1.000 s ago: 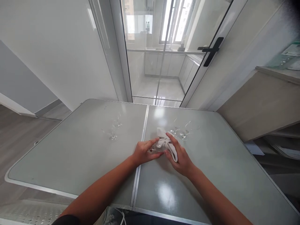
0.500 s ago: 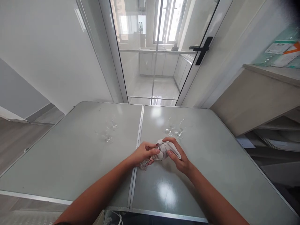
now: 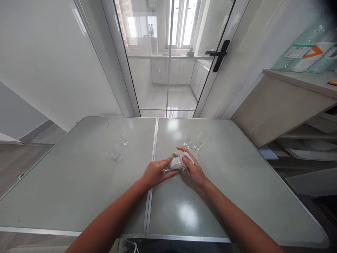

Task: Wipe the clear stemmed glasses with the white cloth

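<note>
Over the middle of the grey table, both my hands hold one clear stemmed glass wrapped in a white cloth. My left hand grips the glass at its stem end. My right hand is closed round the cloth that covers the bowl. Most of the glass is hidden by the cloth and fingers.
Two clear stemmed glasses stand just beyond my hands on the right half, and two more on the left half. A seam splits the table. A glass door lies beyond; wooden shelving stands at right.
The hands have kept turning the cloth around the glass; the cloth is now bunched tighter over the bowl. The camera view has shifted slightly.
</note>
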A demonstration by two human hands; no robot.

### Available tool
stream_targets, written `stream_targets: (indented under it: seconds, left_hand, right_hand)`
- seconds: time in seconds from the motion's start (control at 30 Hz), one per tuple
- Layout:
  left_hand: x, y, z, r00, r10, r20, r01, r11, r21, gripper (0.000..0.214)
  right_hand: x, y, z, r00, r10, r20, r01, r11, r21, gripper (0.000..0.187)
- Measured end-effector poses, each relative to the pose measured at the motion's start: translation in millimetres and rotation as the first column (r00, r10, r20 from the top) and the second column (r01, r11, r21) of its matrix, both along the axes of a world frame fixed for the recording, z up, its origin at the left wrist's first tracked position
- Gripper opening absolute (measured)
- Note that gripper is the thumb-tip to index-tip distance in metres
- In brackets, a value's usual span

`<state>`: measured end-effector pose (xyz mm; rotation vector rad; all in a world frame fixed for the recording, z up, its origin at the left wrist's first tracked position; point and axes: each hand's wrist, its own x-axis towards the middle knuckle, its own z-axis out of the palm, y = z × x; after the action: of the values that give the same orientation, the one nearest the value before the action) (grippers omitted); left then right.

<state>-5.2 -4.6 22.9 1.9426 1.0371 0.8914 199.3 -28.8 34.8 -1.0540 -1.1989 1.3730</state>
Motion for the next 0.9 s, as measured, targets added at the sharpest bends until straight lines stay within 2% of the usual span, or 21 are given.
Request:
stream_targets:
  seconds: [0.07,0.1,0.17,0.23,0.27,0.3,0.33,0.37,0.43,0.47,0.5,0.53,0.6,0.63,0.67,0.7,0.73,0.77,0.8,0.83,0.9]
  left_hand:
    - [3.2,-0.9,5.3,0.992,-0.053,0.116,0.078,0.97,-0.23,0.049]
    - [4.1,-0.7,8.0,0.976,-0.086,0.201,0.156,0.919,-0.361,0.046]
    - [3.6,1.8,12.2,0.918,-0.137,0.372,0.344,0.742,-0.575,0.049]
    - [0.6,6.0,13.9,0.864,-0.166,0.475,0.481,0.549,-0.683,0.056]
    - [-1.4,8.1,14.0,0.849,-0.178,0.497,0.516,0.48,-0.71,0.059]
    - [-3.2,9.7,13.7,0.845,-0.185,0.503,0.527,0.449,-0.721,0.061]
    - [-4.8,10.7,12.9,0.852,-0.193,0.487,0.516,0.466,-0.718,0.063]
    - [-5.9,10.8,11.8,0.872,-0.202,0.447,0.481,0.533,-0.697,0.063]
    - [-7.3,9.1,8.1,0.94,-0.198,0.276,0.322,0.779,-0.538,0.056]
    - [-7.6,7.7,5.5,0.973,-0.167,0.16,0.217,0.901,-0.377,0.05]
    - [-8.0,6.4,2.6,0.992,-0.119,0.047,0.125,0.976,-0.177,0.045]
    - [-8.3,5.2,-0.4,0.997,-0.065,-0.051,0.067,0.997,0.026,0.044]
    - [-8.8,3.7,-5.1,0.984,0.013,-0.179,0.045,0.948,0.314,0.046]
    - [-8.6,3.2,-6.1,0.977,0.029,-0.211,0.053,0.926,0.374,0.046]
    - [-8.1,2.9,-6.0,0.974,0.028,-0.225,0.06,0.925,0.375,0.048]
    - [-7.3,2.7,-4.7,0.976,0.01,-0.216,0.06,0.947,0.315,0.051]
    - [-6.3,2.7,-2.3,0.983,-0.026,-0.179,0.061,0.98,0.191,0.052]
    - [-5.1,3.0,0.6,0.99,-0.078,-0.114,0.08,0.997,0.007,0.053]
    - [-4.2,3.8,3.7,0.991,-0.13,-0.022,0.123,0.97,-0.211,0.053]
    - [-3.4,5.2,6.6,0.983,-0.165,0.086,0.186,0.888,-0.421,0.055]
    - [-2.9,9.0,10.2,0.944,-0.171,0.283,0.325,0.637,-0.699,0.061]
  right_hand:
    - [2.2,-3.3,1.6,1.0,0.029,0.009,-0.03,0.998,0.056,0.047]
    - [3.4,-5.7,3.0,0.999,0.044,-0.002,-0.043,0.995,0.088,0.045]
    - [5.2,-11.4,6.0,0.997,0.065,-0.037,-0.06,0.989,0.134,0.042]
    - [5.3,-16.3,9.0,0.995,0.084,-0.046,-0.076,0.984,0.161,0.041]
    - [4.8,-17.9,10.3,0.995,0.093,-0.041,-0.085,0.982,0.171,0.04]
    - [4.0,-18.7,11.3,0.994,0.102,-0.038,-0.094,0.98,0.177,0.038]
    - [3.0,-18.5,11.9,0.993,0.11,-0.038,-0.101,0.978,0.18,0.037]
    - [2.0,-17.3,12.0,0.993,0.111,-0.038,-0.102,0.979,0.176,0.036]
    - [0.0,-12.5,9.7,0.995,0.092,-0.04,-0.085,0.986,0.145,0.036]
    - [-0.8,-9.4,7.3,0.996,0.076,-0.045,-0.07,0.99,0.119,0.037]
    - [-1.5,-6.1,4.2,0.997,0.058,-0.058,-0.052,0.994,0.092,0.037]
    - [-1.9,-3.1,0.8,0.996,0.043,-0.082,-0.038,0.997,0.064,0.037]
    - [-2.1,1.3,-5.4,0.987,0.031,-0.158,-0.027,0.999,0.024,0.038]
    - [-1.8,2.3,-7.3,0.982,0.035,-0.187,-0.033,0.999,0.013,0.037]
    - [-1.2,2.5,-8.1,0.979,0.046,-0.198,-0.045,0.999,0.01,0.036]
    - [-0.4,2.0,-7.6,0.979,0.064,-0.192,-0.063,0.998,0.01,0.036]
    - [0.5,0.9,-6.1,0.98,0.085,-0.178,-0.083,0.996,0.014,0.035]
    - [1.4,-0.7,-3.7,0.98,0.106,-0.167,-0.104,0.994,0.022,0.035]
    - [2.2,-2.6,-0.9,0.979,0.127,-0.162,-0.123,0.992,0.034,0.034]
    - [2.9,-4.5,1.8,0.976,0.143,-0.165,-0.137,0.989,0.052,0.033]
    - [4.3,-8.1,5.4,0.975,0.154,-0.16,-0.138,0.985,0.102,0.03]
